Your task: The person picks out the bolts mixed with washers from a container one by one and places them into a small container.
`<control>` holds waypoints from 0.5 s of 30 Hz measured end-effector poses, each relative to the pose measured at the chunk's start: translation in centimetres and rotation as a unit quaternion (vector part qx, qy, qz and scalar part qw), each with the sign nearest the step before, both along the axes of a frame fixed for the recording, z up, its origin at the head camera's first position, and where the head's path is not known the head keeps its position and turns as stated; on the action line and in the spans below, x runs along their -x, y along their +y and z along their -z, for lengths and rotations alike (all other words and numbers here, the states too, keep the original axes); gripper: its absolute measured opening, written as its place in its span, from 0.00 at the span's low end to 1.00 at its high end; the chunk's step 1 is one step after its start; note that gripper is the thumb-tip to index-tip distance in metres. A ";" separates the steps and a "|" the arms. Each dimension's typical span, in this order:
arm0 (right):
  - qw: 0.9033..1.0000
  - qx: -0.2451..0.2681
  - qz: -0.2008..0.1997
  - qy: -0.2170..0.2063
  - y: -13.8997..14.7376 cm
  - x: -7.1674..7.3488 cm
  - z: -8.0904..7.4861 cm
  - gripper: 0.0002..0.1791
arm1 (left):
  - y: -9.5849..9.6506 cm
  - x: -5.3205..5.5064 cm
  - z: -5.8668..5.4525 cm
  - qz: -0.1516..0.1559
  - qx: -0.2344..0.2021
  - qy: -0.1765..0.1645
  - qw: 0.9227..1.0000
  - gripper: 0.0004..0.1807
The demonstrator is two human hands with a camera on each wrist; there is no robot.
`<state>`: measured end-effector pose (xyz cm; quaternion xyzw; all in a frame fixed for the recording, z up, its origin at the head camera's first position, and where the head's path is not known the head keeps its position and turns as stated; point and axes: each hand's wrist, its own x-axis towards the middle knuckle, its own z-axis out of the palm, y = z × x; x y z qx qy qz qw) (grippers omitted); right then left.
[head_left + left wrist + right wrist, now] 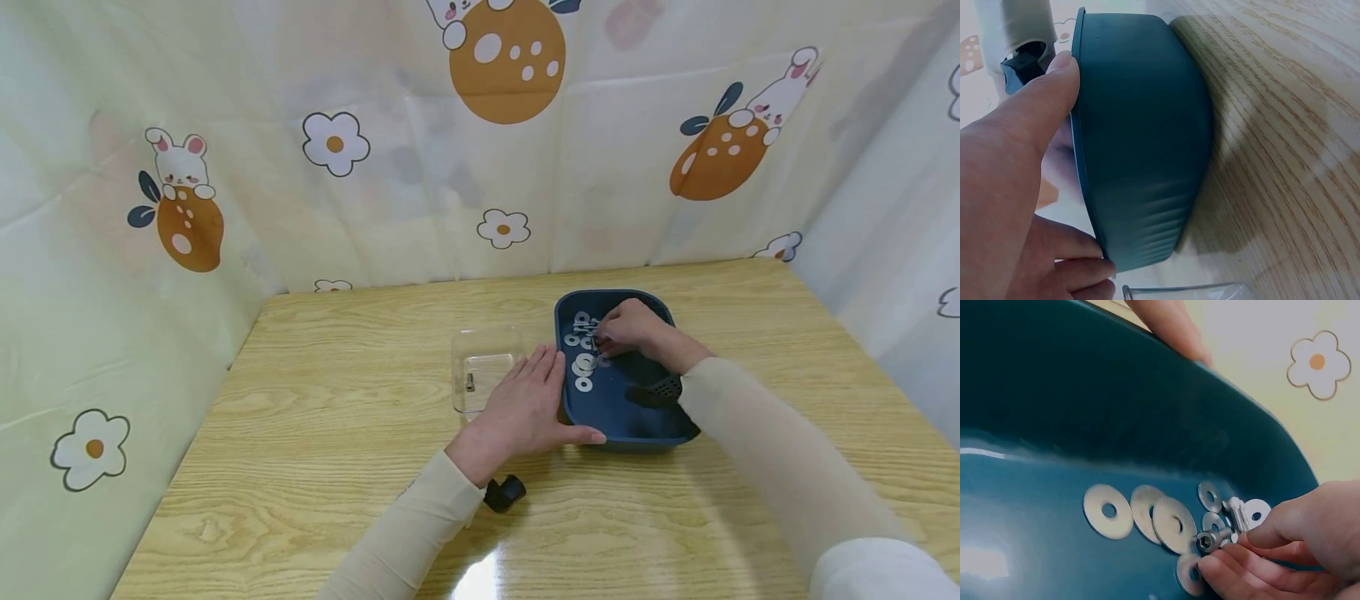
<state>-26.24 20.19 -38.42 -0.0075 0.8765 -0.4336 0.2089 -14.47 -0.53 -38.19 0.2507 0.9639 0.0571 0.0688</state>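
Wood-grain table point(322, 417), dark-blue bin point(607, 421) on it, right hand point(637, 325) reaching inside.
Right grip: narrow, thumb and bent fingers close together at a socket screw point(1207, 540) in the bin; can't tell if it's actually pinched. Flat washers point(1108, 512) and another screw point(1238, 515) lie around the fingertips, toward the bin's left side. Left hand point(525, 404): fingers extended, resting on the bin's left rim, thumb at the near rim. Clear tray point(491, 343) just left of the bin, one small screw point(470, 382) inside. Patterned curtain point(600, 167) behind.
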 end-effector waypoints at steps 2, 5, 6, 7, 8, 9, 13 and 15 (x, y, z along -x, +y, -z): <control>1.000 0.006 -0.005 -0.007 -0.4 0.0 0.1 0.18 | 0.0 0.0 0.0 0.001 -0.003 -0.001 1.000 0.65; 1.000 0.014 -0.004 -0.015 -1.1 0.0 0.2 0.18 | 0.0 0.0 0.0 0.004 -0.003 0.000 1.000 0.65; 1.000 0.018 -0.004 -0.018 -1.2 0.0 0.2 0.18 | -0.1 0.0 -0.1 0.005 -0.004 0.001 1.000 0.65; 0.999 0.023 -0.003 -0.022 -1.3 0.0 0.3 0.18 | -0.1 0.0 -0.1 0.006 -0.004 0.002 1.000 0.65; 0.999 0.030 -0.004 -0.026 -1.4 0.0 0.3 0.18 | -0.1 0.0 -0.1 0.006 -0.003 0.004 1.000 0.65; 0.999 0.035 -0.007 -0.028 -1.5 0.0 0.4 0.18 | -0.1 0.0 -0.1 0.007 -0.003 0.005 1.000 0.65; 0.997 0.059 -0.014 -0.039 -2.0 0.0 0.5 0.19 | -0.1 -0.1 -0.1 0.010 0.000 0.009 1.000 0.64; 0.997 0.066 -0.016 -0.040 -2.3 -0.1 0.6 0.19 | -0.1 -0.1 -0.1 0.011 0.001 0.011 1.000 0.64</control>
